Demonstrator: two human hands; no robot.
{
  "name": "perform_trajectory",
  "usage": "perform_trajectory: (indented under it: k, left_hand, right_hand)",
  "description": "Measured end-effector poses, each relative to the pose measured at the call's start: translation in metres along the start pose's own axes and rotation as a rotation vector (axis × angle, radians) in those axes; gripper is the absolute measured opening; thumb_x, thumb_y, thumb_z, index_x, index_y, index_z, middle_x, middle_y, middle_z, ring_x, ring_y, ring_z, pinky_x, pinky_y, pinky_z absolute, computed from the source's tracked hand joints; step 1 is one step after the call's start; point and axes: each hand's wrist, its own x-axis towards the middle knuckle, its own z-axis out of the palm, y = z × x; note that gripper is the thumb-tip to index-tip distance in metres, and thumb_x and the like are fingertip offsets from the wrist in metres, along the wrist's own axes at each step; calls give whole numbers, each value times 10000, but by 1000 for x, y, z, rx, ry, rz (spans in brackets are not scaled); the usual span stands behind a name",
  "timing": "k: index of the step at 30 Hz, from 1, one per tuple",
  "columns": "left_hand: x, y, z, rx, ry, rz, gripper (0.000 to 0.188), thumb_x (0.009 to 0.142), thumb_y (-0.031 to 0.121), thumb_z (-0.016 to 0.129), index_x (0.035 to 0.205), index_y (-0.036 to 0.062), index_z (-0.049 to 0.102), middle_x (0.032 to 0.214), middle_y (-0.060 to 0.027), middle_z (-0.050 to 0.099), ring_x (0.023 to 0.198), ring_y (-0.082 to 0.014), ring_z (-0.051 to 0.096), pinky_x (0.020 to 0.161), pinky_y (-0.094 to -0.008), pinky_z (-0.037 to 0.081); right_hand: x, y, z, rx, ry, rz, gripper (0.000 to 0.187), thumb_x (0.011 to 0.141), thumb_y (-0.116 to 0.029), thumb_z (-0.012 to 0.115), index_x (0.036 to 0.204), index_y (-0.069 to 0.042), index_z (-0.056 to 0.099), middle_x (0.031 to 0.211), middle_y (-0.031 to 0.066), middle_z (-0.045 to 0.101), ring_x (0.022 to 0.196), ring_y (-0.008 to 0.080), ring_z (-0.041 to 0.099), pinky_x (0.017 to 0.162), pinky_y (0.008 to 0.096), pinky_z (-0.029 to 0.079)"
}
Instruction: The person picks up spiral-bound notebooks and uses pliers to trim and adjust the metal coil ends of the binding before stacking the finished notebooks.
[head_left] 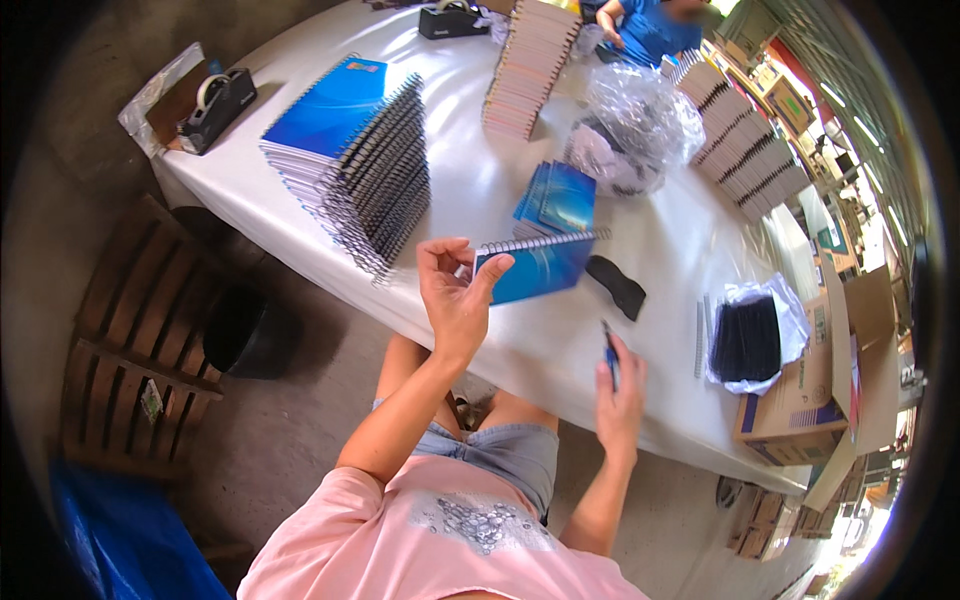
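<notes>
My left hand (458, 297) grips a blue spiral notebook (540, 268) by its left end, thumb on the cover and fingers behind. The notebook is held above the table, its wire coil along the upper edge. Lower and to the right, my right hand (622, 392) is closed around a slim blue and dark tool (611, 350) with a narrow tip; its exact kind does not show. Between the notebook and that hand, a flat black piece (617, 287) lies on the table. Just beyond the held notebook is a small pile of blue notebooks (565, 195).
The white-covered table (480, 190) carries a tall notebook stack (375, 150), more stacks (530, 70) (735, 135), clear plastic wrap (640, 115) and a tape dispenser (218, 108). Black strips (747, 340) lie in paper by a cardboard box (800, 400). A person in blue (650, 30) is across the table.
</notes>
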Motion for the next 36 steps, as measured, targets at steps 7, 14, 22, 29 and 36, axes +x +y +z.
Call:
perform_trajectory:
  k: [7,14,22,29,36]
  left_hand:
    - [-4,46,3,-212,-46,-130,303,921,136,561,1197,58,463,948,3,483,848,-59,470,665,-180,433]
    - [16,130,-21,338,-254,427,219,835,3,518,1022,-20,631,837,-38,556,732,-82,511,663,-206,390]
    - [80,184,-56,366,19,538,265,832,13,555,1088,12,621,695,-36,615,634,-52,554,571,-192,419]
    - [147,154,-83,749,265,533,215,861,165,583,1035,69,664,881,-68,638,763,-131,578,611,-244,420]
    - [135,116,-91,454,18,333,326,921,229,562,1184,36,575,1129,-79,566,1033,-162,525,880,-291,417]
  right_hand:
    - [20,4,12,-15,232,-208,541,909,-376,524,1352,-93,393,1268,165,444,1188,345,419,1055,443,245]
    - [74,-121,26,1481,48,-291,583,793,-25,688,1308,-17,414,1164,116,547,1066,178,527,920,293,421]
    - [153,-257,19,1330,-155,-521,398,751,-33,726,1127,5,601,1016,102,621,904,140,583,787,244,472]
    - [234,-285,69,745,-91,-582,279,768,-232,731,973,-46,701,978,83,660,835,150,611,711,273,490]
    - [220,-275,89,609,-161,-588,248,901,-248,562,1054,-83,665,1011,124,655,874,199,626,792,301,468]
